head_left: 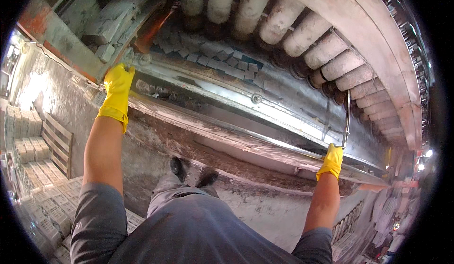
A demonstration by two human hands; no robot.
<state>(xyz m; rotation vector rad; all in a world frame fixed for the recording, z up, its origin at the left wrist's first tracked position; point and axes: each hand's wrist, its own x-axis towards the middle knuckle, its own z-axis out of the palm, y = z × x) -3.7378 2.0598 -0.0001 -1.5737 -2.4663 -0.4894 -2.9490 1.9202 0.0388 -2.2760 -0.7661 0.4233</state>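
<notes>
Rollers [302,32] overhead, tiles [227,58] beneath, left hand [117,86] gripping frame edge [94,70], right hand [331,161] clasping metal rod [347,117].

- The left hand [118,86], upper left of the frame, hides what its glove fingertips touch.
- The right hand [332,161], lower right, covers the metal rod's [348,117] lower end.
- The rollers [283,20] are cut off along the top edge.

Small tiles [222,58] behind metal rail [227,131], rollers [302,32] beyond
</notes>
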